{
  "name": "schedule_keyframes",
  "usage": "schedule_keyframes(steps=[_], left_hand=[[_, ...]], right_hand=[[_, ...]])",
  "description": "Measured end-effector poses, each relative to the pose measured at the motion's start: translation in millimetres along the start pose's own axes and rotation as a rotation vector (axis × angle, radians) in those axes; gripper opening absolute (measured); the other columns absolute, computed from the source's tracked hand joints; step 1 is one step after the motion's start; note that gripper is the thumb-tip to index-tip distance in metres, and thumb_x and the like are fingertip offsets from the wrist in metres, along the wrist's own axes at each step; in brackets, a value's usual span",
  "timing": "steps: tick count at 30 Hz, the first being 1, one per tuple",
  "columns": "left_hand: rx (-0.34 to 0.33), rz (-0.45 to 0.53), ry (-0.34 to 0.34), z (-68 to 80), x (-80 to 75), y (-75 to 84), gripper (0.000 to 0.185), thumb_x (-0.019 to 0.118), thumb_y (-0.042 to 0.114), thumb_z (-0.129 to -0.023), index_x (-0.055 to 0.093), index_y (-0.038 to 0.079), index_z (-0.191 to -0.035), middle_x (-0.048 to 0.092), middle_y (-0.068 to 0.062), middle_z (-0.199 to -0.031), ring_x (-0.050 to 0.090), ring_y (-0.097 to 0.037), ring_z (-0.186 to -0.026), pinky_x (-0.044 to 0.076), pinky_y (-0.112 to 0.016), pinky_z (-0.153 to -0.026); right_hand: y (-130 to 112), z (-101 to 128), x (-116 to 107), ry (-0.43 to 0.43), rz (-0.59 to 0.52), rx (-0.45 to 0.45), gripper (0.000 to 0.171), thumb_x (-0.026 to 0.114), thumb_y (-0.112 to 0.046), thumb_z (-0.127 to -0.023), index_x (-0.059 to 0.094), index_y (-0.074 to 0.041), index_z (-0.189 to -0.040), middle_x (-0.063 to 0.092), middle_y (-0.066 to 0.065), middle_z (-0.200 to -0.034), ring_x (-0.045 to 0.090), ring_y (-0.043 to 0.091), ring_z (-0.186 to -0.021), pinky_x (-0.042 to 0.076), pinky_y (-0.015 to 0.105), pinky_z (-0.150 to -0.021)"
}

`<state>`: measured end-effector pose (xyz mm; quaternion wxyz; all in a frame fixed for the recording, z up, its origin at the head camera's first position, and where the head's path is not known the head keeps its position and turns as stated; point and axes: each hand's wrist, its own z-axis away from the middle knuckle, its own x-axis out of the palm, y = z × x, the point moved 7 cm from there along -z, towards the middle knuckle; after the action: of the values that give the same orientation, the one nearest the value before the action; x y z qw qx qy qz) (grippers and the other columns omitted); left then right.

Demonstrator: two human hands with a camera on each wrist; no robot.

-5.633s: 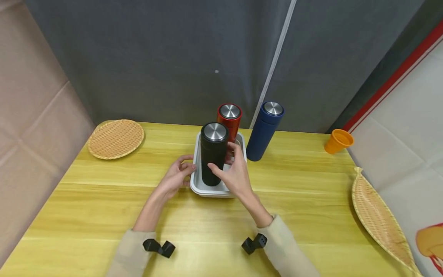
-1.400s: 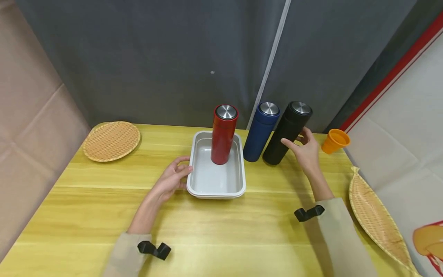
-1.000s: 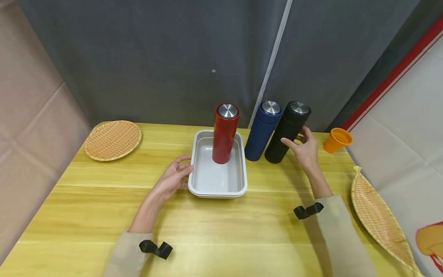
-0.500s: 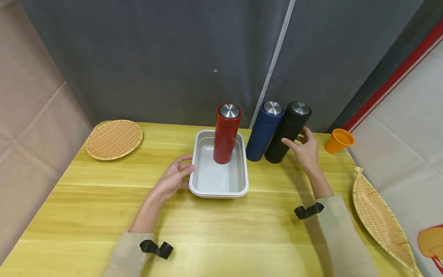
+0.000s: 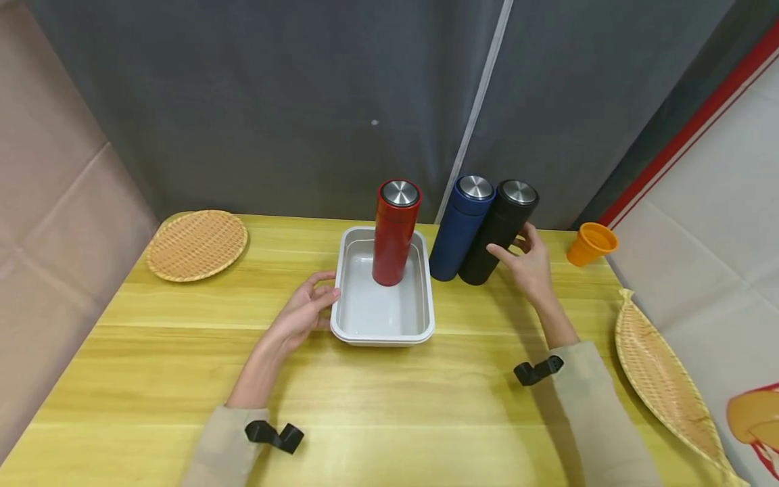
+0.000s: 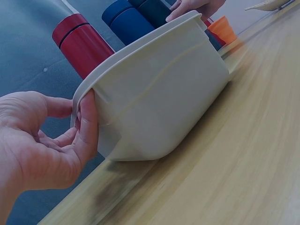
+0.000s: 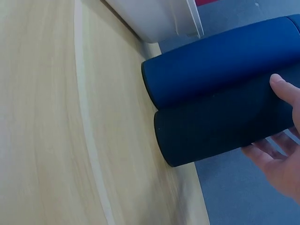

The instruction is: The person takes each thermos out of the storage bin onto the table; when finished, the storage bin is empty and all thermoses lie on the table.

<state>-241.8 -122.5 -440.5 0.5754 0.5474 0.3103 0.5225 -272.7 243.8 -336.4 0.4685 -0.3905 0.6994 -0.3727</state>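
Observation:
A red flask (image 5: 395, 237) stands upright in the far end of a white tray (image 5: 382, 338). Right of the tray, a blue flask (image 5: 459, 230) and a black flask (image 5: 496, 233) stand side by side on the table, touching. My right hand (image 5: 526, 267) grips the black flask, thumb on its front and fingers behind. The right wrist view shows the black flask (image 7: 220, 126) pressed against the blue flask (image 7: 220, 65). My left hand (image 5: 304, 314) pinches the tray's left rim; its thumb (image 6: 86, 122) lies on the tray (image 6: 159, 93) wall.
An orange cup (image 5: 590, 245) stands at the back right. A round woven basket (image 5: 196, 245) lies at the back left, and a leaf-shaped woven tray (image 5: 660, 389) along the right edge. A dark curtain hangs behind the yellow wooden table (image 5: 389, 399).
The right hand took the black flask out of the tray, set it right of the blue flask, and has just slid it left against it. The left hand stayed on the tray.

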Motion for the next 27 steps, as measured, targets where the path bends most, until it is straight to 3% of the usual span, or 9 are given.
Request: schedule_keyframes(steps=[4,8,17,27], left_hand=[[-0.001,-0.002,0.000,0.7,-0.1,1.0,0.051,0.052,0.008,-0.099,0.027,0.005,-0.144,0.046,-0.030,-0.127,0.060,-0.034,-0.099,0.058,-0.038,-0.070],[-0.008,-0.006,0.009,1.4,-2.4,1.0,0.051,0.052,0.008,-0.099,0.028,0.006,-0.144,0.046,-0.030,-0.128,0.059,-0.033,-0.099,0.058,-0.040,-0.072],[-0.008,-0.002,0.014,3.3,-2.8,-1.3,0.052,0.052,0.008,-0.099,0.027,0.004,-0.144,0.049,-0.027,-0.123,0.061,-0.029,-0.096,0.058,-0.035,-0.069],[-0.015,0.005,0.015,0.9,-0.7,-1.9,0.051,0.052,0.008,-0.099,0.028,0.007,-0.145,0.046,-0.030,-0.128,0.059,-0.034,-0.099,0.058,-0.036,-0.068]], right_hand=[[0,-2,-1,-0.019,-0.001,-0.037,0.061,0.075,-0.008,-0.083,0.046,0.003,-0.135,0.053,0.014,-0.121,0.051,0.018,-0.103,0.046,0.036,-0.095],[-1,-4,0,-0.023,-0.026,-0.058,0.060,0.076,-0.005,-0.082,0.048,0.005,-0.134,0.055,0.011,-0.119,0.052,0.015,-0.102,0.042,0.042,-0.099],[8,-2,3,0.013,-0.134,-0.036,0.058,0.074,0.000,-0.081,0.049,0.002,-0.134,0.055,0.003,-0.114,0.053,0.015,-0.101,0.050,0.020,-0.084],[4,9,-11,0.126,-0.181,0.015,0.058,0.072,0.003,-0.082,0.049,0.004,-0.135,0.058,0.010,-0.117,0.057,0.020,-0.102,0.050,0.015,-0.083]])
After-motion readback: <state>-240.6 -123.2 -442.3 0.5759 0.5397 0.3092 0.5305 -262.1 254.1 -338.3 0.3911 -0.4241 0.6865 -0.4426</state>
